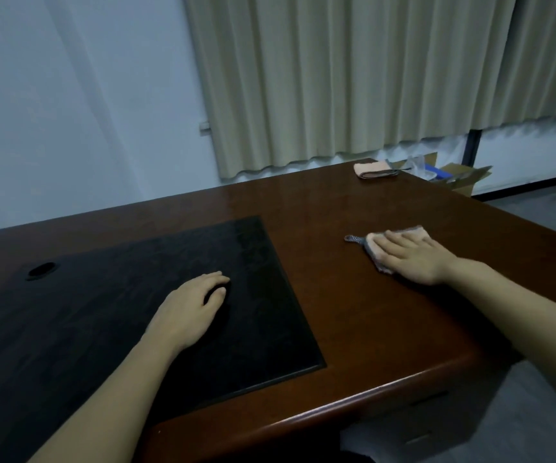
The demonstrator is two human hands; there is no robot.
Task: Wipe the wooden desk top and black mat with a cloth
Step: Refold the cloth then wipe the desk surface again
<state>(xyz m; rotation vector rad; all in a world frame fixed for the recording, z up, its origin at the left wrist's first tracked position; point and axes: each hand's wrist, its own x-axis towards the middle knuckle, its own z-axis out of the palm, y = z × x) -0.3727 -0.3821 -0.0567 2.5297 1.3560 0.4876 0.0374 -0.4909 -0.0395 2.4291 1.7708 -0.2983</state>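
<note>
A dark reddish wooden desk top (353, 315) fills the lower view, with a large black mat (246, 329) set into its left and middle. My right hand (410, 257) lies flat, fingers straight, pressing a pink and grey cloth (378, 240) onto the bare wood to the right of the mat. A grey corner of the cloth sticks out to the left of the fingers. My left hand (191, 307) rests palm down on the mat with relaxed fingers and holds nothing.
A second folded pink cloth (372, 169) lies at the desk's far right corner. A round cable hole (41, 270) sits at the left. Beige curtains (370, 78) hang behind, and an open cardboard box (460, 177) stands on the floor beyond the desk's right edge.
</note>
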